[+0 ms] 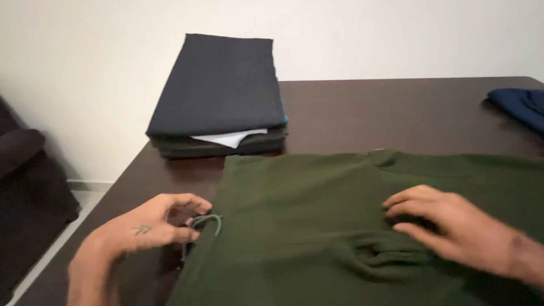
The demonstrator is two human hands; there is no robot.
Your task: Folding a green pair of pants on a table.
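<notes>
An olive green garment (317, 204) lies spread flat on the dark wooden table (396, 113). My left hand (150, 226) rests at the garment's left edge, fingers curled around a grey-green drawstring (207, 221). My right hand (447, 224) lies on top of the green fabric to the right of the middle, fingers pressing into it and bunching a fold just below them. Neither hand lifts the cloth off the table.
A stack of folded dark clothes (218, 96), with a white piece sticking out, stands at the table's far left against the white wall. A dark blue garment (521, 105) lies at the far right edge. A dark seat (22, 170) stands on the floor to the left.
</notes>
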